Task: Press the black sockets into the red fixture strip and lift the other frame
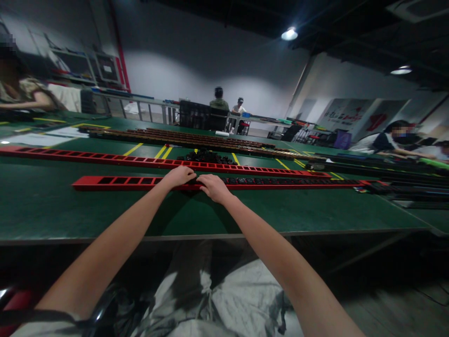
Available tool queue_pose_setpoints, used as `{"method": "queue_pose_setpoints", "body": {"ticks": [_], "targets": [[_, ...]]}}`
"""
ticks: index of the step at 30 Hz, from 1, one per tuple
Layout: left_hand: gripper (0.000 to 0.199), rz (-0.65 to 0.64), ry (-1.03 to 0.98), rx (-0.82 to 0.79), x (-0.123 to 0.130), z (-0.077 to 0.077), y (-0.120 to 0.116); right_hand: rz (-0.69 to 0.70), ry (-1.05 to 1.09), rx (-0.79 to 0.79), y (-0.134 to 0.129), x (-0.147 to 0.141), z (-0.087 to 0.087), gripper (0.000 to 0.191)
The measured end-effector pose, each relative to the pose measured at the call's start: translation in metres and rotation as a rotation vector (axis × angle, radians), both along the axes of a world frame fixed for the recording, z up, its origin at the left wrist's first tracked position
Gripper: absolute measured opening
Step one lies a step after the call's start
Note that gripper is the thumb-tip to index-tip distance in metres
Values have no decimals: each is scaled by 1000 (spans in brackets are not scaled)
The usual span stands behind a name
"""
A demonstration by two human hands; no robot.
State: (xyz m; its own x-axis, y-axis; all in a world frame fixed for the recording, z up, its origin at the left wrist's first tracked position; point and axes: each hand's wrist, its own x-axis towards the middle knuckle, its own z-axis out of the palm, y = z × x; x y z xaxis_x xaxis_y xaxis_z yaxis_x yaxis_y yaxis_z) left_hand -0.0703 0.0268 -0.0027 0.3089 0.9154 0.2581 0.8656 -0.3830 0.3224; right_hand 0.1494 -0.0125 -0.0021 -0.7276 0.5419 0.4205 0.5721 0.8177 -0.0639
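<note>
A long red slotted bar (298,186) lies lengthwise across the table in front of me. To the right of my hands its slots hold several small black square pieces (242,180); the slots at its left end look dark and unfilled. Over the middle of the bar, my left hand (179,177) has its fingers bent and drawn together. Close beside it, my right hand (214,188) rests on the bar with curled fingers. What the fingertips hold is hidden. A heap of loose black pieces (206,157) sits behind a second red slotted bar (105,158).
The green table (105,215) carries yellow tape lines. Long dark brown strips (182,136) lie farther back, and black bars (386,164) at right. White paper sheets (38,139) are at left. Other people sit at left, right and in the background.
</note>
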Motion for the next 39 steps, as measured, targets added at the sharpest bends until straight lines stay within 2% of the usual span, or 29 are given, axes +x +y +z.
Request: {"method": "queue_pose_setpoints", "body": {"ticks": [7,39], "targets": [[43,20,54,-7,1,2,-2,-6,-7,20,3,-1,-2,32],[41,23,28,-42,0,4,-2,6,1,13,0,-2,-2,34]]}}
